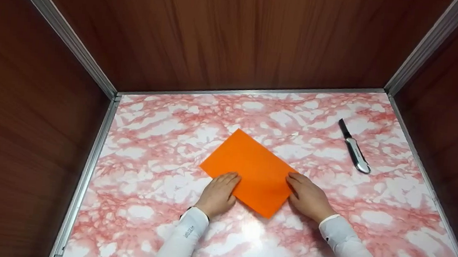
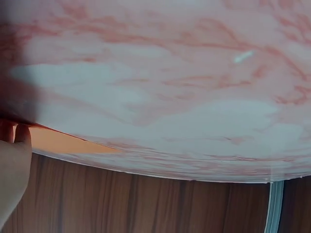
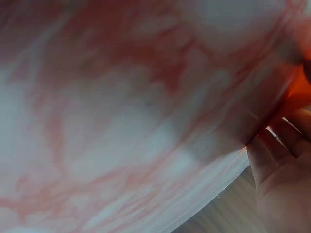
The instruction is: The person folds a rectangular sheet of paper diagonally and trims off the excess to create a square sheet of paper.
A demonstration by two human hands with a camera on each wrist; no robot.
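Note:
An orange sheet of paper (image 1: 257, 167) lies at a slant over the middle of the table, one corner pointing at the person. On its lower left edge the left hand (image 1: 218, 192) grips it, fingers on top and thumb by the edge. The right hand (image 1: 310, 197) holds the right-hand edge between fingers and thumb. In the left wrist view the paper (image 2: 73, 142) sticks out beyond the fingertips as a thin wedge. The right wrist view has the paper (image 3: 299, 90) raised a little at the fingers, with the palm turned to the camera.
A utility knife (image 1: 355, 151) with a black and silver handle lies at the back right, dark blade pointing away. The red and white marbled table (image 1: 144, 179) has metal edging (image 1: 249, 92). Brown wood panels (image 1: 221, 31) enclose it at the back and both sides.

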